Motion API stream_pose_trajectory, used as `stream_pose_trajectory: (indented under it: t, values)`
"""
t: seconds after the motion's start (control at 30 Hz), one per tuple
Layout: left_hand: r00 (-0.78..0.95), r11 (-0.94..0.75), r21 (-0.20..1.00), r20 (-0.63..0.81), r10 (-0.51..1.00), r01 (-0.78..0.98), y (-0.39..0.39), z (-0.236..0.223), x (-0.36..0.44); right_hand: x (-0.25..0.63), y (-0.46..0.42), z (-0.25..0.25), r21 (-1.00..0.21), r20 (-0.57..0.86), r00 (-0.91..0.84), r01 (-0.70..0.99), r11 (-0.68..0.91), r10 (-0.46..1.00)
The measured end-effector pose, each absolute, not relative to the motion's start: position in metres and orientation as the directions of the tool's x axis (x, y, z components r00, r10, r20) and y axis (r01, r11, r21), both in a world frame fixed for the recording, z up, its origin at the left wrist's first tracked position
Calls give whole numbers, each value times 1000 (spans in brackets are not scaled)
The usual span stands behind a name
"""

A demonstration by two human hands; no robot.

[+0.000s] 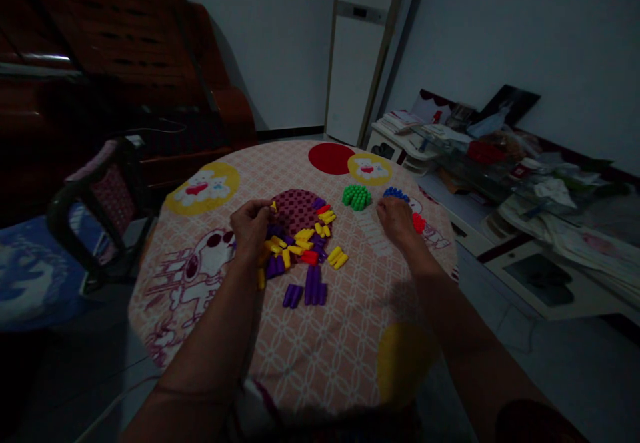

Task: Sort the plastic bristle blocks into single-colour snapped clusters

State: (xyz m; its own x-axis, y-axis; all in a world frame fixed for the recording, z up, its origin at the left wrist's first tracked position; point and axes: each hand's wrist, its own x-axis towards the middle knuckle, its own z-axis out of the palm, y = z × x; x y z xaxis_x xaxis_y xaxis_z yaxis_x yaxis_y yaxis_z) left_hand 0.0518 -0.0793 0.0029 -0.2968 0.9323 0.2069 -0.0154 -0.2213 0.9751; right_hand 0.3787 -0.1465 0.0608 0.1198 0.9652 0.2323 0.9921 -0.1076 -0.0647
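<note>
My left hand [250,226] is closed in a pinch on a small yellow plastic piece [273,206] at the left of the loose pile. Yellow plastic pieces [304,235], purple ones [315,286] and a few red ones [309,257] lie scattered below and right of that hand. Farther right, my right hand [395,218] is closed with its fingers turned down, and what it may hold is hidden. Just beyond it stands a cluster of blue pieces [397,194], partly covered. Red pieces [419,222] sit beside its wrist, and a group of green pieces [357,196] stands to its left.
A patterned cloth covers the round table [340,336]. A chair [100,210] stands at the left, before a wooden bench [200,76]. Along the right wall runs a low cabinet [540,276] heaped with papers and bags. A tall white unit [357,63] stands behind.
</note>
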Motion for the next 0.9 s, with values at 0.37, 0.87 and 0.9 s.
stream_pose_trajectory:
  t: [0.37,0.87,0.9]
  values:
    - [-273,-214,977,208,939,7,-82,3,50,265,-87,32,-338,131,71,941,-23,989]
    - [-276,-208,976,217,936,63,-84,6,52,267,-94,34,-402,209,-19,910,104,978]
    - [-277,-213,975,221,935,57,-84,6,52,271,-97,35,-424,209,-6,900,96,978]
